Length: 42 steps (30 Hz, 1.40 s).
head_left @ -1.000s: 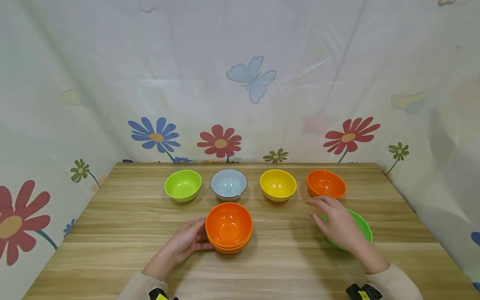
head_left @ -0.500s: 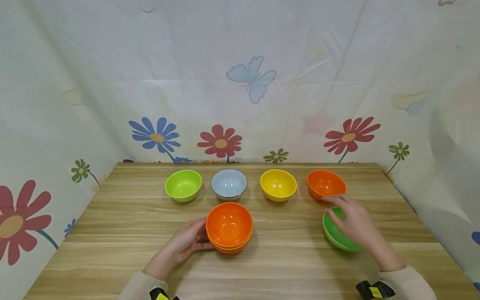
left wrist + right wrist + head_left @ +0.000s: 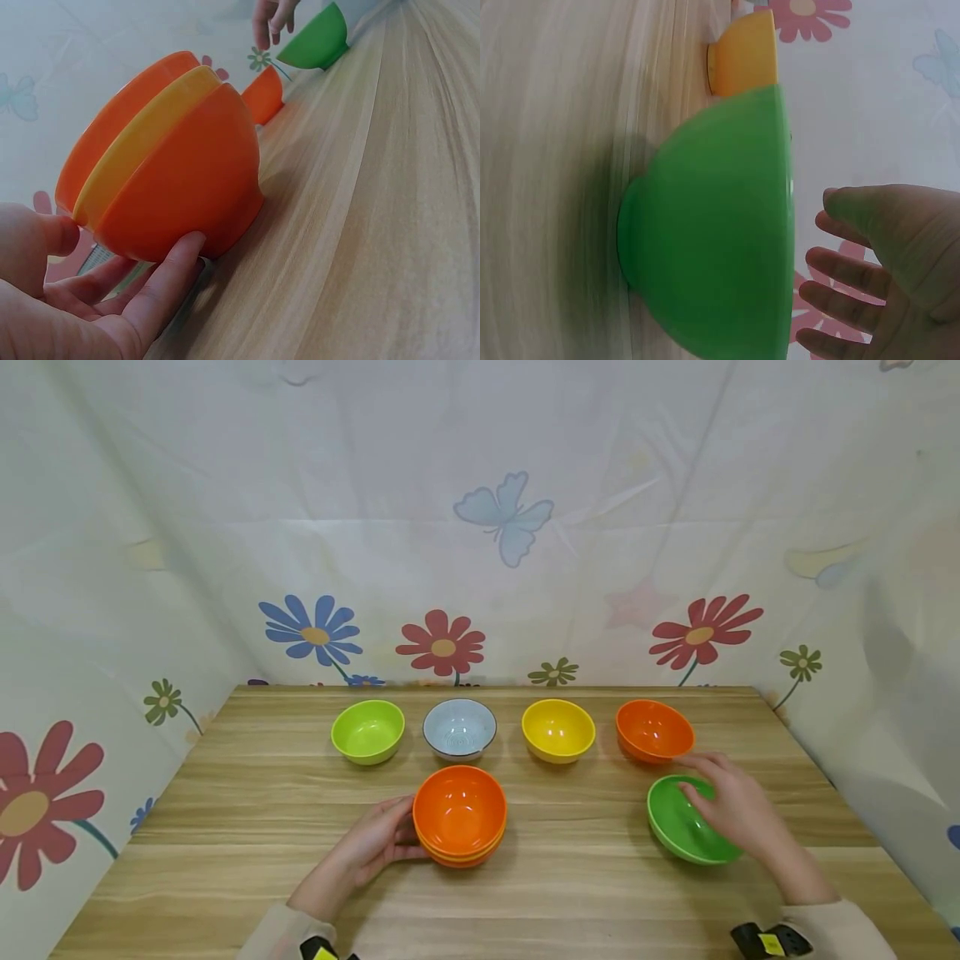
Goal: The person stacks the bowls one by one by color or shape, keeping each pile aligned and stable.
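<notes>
In the head view, a stack of bowls (image 3: 460, 814) stands front centre: an orange bowl on top, a yellow bowl (image 3: 112, 161) between, another orange bowl (image 3: 191, 180) at the bottom. My left hand (image 3: 375, 842) grips the stack's left side; the left wrist view has its thumb at the rims and its fingers against the lowest bowl's wall. Over on the right, my right hand (image 3: 738, 806) hovers above a green bowl (image 3: 678, 818), fingers loosely spread and holding nothing. The right wrist view has that hand (image 3: 900, 262) just beyond the bowl's rim.
Along the back of the wooden table (image 3: 247, 810) runs a row: a lime green bowl (image 3: 367, 732), a grey-blue dark-rimmed bowl (image 3: 459, 729), a yellow bowl (image 3: 558, 732) and an orange bowl (image 3: 654, 732). A flower-printed cloth (image 3: 360, 460) hangs behind and at both sides.
My right hand has moved right and slightly toward me over the green bowl, uncovering more of its left side. My left hand and the stack stay put.
</notes>
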{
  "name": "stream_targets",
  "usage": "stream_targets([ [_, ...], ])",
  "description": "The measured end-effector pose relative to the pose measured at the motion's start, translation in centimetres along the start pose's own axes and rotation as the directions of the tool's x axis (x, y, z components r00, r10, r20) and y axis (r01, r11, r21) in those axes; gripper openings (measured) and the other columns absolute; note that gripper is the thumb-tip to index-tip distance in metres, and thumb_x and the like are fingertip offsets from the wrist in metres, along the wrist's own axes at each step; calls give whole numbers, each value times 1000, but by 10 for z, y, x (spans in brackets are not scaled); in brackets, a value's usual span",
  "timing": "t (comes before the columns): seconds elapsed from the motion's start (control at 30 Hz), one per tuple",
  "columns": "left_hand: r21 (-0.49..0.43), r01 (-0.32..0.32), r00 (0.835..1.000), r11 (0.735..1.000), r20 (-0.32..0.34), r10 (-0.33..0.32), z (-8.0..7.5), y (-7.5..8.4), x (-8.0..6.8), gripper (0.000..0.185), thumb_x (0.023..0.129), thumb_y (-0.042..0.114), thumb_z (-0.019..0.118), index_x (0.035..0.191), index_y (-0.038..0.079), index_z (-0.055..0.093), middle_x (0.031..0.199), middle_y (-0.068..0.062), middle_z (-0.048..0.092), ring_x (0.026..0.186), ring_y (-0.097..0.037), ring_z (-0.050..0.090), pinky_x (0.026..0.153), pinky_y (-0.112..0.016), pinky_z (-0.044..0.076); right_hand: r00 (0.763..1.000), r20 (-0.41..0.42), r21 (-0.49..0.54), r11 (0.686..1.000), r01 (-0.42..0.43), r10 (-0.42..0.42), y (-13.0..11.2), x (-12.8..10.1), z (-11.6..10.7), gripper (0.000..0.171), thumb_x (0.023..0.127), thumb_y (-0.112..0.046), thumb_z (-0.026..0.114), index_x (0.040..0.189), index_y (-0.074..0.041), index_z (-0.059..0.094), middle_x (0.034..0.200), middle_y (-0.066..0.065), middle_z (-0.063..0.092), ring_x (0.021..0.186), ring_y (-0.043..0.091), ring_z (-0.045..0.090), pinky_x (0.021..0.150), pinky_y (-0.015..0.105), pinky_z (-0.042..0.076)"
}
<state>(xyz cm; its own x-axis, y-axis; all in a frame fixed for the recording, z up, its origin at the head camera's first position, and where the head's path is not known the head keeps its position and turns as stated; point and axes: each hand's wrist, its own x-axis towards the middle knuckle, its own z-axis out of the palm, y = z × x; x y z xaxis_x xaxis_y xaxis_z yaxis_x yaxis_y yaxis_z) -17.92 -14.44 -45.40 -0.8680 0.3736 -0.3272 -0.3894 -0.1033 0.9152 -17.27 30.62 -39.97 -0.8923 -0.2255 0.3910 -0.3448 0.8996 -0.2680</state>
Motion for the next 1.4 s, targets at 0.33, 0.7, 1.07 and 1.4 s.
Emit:
stream_targets([
  [0.33, -7, -3, 1000, 1000, -8, 3, 1, 0, 1, 55, 98, 35, 41, 135, -5, 37, 127, -19, 54, 96, -21, 62, 84, -45, 51, 999, 15, -28, 998, -48, 49, 7, -5, -7, 38, 77, -6, 69, 113, -1, 61, 104, 24, 58, 90, 42, 58, 72, 56, 48],
  [0.7, -14, -15, 1000, 1000, -9, 14, 2, -1, 0, 54, 97, 34, 42, 135, -5, 37, 124, -16, 56, 94, -20, 62, 83, -45, 51, 981, 128, -35, 990, -140, 143, 13, -8, -11, 38, 80, -7, 66, 116, 1, 59, 107, 28, 58, 86, 43, 58, 66, 54, 49],
  [1.07, -14, -5, 1000, 1000, -4, 5, 1, -1, 0, 55, 97, 35, 43, 134, -5, 38, 122, -16, 57, 94, -21, 62, 83, -45, 52, 969, 155, -24, 982, -189, 190, 20, -12, -11, 33, 82, -4, 61, 113, 6, 58, 105, 29, 61, 80, 40, 63, 62, 50, 51],
  [1.4, -15, 1, 1000, 1000, 2, -1, 0, -1, 0, 56, 96, 36, 44, 135, -4, 39, 123, -16, 57, 95, -21, 62, 84, -45, 51, 932, 236, -70, 961, -266, 275, 24, -14, -12, 27, 84, -9, 58, 108, 2, 62, 95, 24, 65, 76, 35, 62, 55, 43, 47],
])
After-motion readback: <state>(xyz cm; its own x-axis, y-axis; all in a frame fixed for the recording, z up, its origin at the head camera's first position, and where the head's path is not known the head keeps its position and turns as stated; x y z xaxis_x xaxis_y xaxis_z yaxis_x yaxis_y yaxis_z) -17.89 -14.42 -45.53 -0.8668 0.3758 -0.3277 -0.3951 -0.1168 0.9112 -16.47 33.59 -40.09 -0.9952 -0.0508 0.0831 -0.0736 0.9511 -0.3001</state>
